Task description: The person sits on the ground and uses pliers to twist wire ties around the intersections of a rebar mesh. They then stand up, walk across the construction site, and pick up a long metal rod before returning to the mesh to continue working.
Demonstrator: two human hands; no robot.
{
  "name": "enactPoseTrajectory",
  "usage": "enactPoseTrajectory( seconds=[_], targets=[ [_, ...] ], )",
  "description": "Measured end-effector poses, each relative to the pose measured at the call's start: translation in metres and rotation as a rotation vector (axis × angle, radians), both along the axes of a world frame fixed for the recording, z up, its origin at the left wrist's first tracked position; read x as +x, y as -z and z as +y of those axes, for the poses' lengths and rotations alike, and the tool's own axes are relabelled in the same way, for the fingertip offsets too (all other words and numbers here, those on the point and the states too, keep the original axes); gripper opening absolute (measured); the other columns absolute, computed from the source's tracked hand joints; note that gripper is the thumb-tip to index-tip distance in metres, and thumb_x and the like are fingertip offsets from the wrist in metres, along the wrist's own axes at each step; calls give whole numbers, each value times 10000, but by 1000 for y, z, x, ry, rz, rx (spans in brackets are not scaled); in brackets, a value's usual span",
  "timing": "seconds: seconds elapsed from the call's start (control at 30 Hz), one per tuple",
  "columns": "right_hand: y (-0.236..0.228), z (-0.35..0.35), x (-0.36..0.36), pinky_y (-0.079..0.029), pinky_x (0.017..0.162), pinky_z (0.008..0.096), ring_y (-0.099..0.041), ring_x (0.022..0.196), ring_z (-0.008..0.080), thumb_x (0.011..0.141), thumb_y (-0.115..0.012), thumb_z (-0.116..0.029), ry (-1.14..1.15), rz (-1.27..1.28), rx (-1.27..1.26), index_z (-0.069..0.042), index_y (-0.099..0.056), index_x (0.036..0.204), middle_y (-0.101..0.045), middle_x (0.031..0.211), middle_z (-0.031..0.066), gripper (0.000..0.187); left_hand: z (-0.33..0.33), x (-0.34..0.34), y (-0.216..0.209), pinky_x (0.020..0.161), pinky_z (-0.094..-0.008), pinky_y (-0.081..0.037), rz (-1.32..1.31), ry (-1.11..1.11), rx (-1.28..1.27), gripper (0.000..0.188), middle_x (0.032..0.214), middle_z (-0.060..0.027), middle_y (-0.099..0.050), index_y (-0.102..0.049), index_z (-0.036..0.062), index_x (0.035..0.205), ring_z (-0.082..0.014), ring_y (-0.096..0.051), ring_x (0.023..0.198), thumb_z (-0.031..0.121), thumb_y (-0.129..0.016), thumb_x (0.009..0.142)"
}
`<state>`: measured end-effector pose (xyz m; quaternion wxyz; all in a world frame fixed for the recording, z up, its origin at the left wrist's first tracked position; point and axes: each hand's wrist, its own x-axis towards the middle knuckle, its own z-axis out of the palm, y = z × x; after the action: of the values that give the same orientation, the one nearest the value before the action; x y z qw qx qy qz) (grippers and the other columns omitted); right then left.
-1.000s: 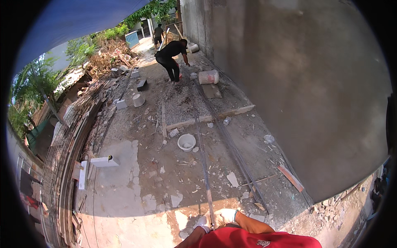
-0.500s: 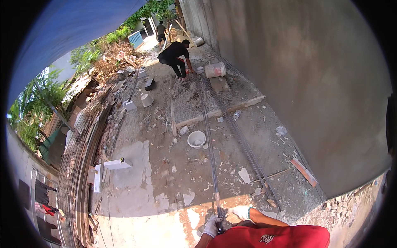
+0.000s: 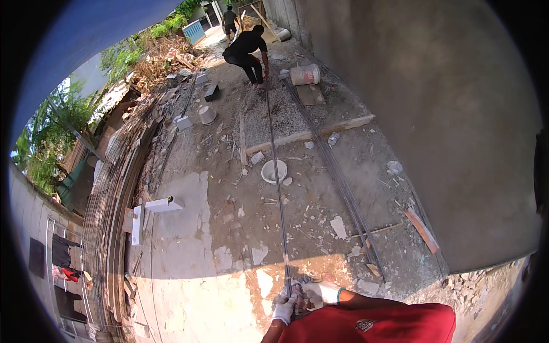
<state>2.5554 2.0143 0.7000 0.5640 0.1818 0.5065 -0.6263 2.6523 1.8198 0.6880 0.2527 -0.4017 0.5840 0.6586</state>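
A long bundle of thin steel rods [image 3: 277, 183] runs from my hands away to a co-worker in black [image 3: 247, 54], who bends over its far end. My left hand [image 3: 283, 308], in a white work glove, is closed round the near end. Just right of it is my right hand [image 3: 327, 291], also gloved, close to the rods; its fingers blur into a greyish-pink patch, so I cannot tell whether they grip. Beside the bundle sits a white bucket [image 3: 274, 171], partly crossed by the rods. A second bundle of rods [image 3: 337, 171] lies on the ground to the right.
Stacked rods and timbers [image 3: 123, 228] line the left side. White blocks [image 3: 164, 204], another bucket [image 3: 207, 115] and a tipped pail [image 3: 305, 75] stand about. A low concrete edge [image 3: 311, 135] crosses the ground. A tall wall [image 3: 423, 126] rises at right; another person [image 3: 230, 20] is far back.
The rod bundle has swung left and now passes over the white bucket. The co-worker has risen slightly with its far end. My hands have shifted, the right closer to the left.
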Motion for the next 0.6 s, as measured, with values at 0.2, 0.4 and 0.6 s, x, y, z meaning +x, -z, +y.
enactPoseTrajectory(
  seconds=[0.2, 0.4, 0.6],
  targets=[
    [-38, -61, 29, -527, 757, 264, -649, 823, 121, 1036, -597, -233, -118, 450, -260, -12, -699, 1153, -702, 931, 31, 270, -53, 51, -47, 509, -294, -453, -46, 104, -253, 309, 707, -32, -645, -692, 27, 1114, -127, -583, 563, 291, -717, 956],
    [-69, -164, 67, -551, 741, 439, -713, 798, 344, 989, -572, -381, -607, 1202, -360, -81, -746, 1140, -745, 912, 197, 378, -116, 151, 37, 606, -392, -532, 403, 480, -583, 244, 781, -135, -705, -705, 34, 1071, -299, -687, 684, 193, -570, 946],
    [-121, -223, 104, -534, 744, 516, -710, 879, 400, 953, -579, -483, -1222, 1216, -156, -159, -551, 1422, -722, 1058, 219, 570, -159, 200, 38, 683, -375, -539, 170, 361, -505, 228, 822, -131, -721, -724, 23, 1008, -234, -692, 768, 196, -586, 954]
  ],
)
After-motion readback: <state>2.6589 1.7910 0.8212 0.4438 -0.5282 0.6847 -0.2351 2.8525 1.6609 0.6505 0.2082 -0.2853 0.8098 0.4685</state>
